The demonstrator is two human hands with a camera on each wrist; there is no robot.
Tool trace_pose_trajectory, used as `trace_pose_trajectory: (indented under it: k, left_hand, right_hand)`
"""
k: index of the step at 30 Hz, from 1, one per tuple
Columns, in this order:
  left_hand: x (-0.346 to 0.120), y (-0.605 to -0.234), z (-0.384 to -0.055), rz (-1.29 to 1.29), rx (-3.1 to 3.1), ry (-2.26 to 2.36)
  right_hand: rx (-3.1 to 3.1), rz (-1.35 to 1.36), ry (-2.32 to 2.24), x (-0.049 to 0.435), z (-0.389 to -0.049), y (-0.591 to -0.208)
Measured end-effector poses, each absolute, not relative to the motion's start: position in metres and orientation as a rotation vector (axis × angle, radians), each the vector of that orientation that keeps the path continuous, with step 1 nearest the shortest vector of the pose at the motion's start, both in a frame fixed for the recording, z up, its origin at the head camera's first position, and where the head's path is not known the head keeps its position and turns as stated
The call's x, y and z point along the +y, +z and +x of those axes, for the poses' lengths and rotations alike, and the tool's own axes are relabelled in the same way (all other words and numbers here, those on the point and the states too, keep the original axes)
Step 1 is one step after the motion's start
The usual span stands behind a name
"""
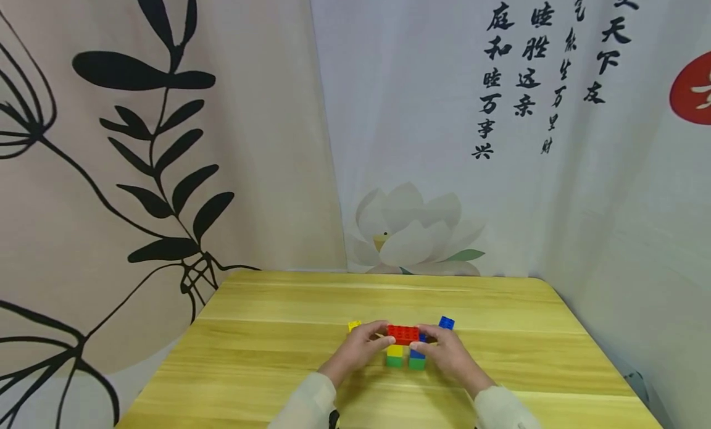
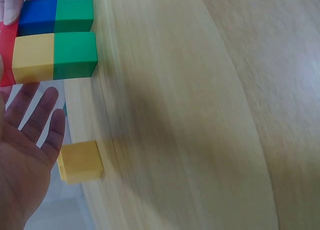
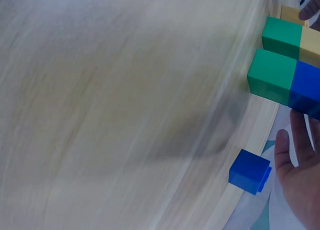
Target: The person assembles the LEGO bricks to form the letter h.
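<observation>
On a wooden table (image 1: 250, 355) stretching wide to either side, left hand (image 1: 363, 345) and right hand (image 1: 449, 352), equally near, above the yellow-green stack (image 1: 395, 356) and blue-green stack (image 1: 417, 358), pinch opposite ends of the red brick (image 1: 403, 334), which bridges both stacks lengthwise left to right, between a loose blue block (image 1: 447, 322) and yellow block (image 1: 353, 324).

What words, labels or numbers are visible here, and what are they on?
Backdrop, columns left to right, clipped top characters left out:
"庭和睦万事兴"
"睦胜远亲"
"气能生万里财"
"天下友"
Red circle on the backdrop: cut-off white character, unreadable.
Toy bricks: no readable lettering or number.
</observation>
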State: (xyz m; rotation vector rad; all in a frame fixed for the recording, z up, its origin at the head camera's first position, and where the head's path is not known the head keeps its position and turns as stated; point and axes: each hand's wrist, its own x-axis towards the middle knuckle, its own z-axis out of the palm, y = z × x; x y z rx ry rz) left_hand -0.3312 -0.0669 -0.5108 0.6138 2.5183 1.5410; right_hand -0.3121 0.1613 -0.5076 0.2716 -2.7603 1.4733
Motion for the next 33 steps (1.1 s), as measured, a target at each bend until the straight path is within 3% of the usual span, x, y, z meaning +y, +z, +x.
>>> trace_pose_trajectory:
  k: [33]
  left_hand:
    - [-0.098,-0.516,-0.325,0.600,2.494,1.587]
  right_hand:
    - [-2.785,0.345,1.480,0.135,-0.309,-0.510]
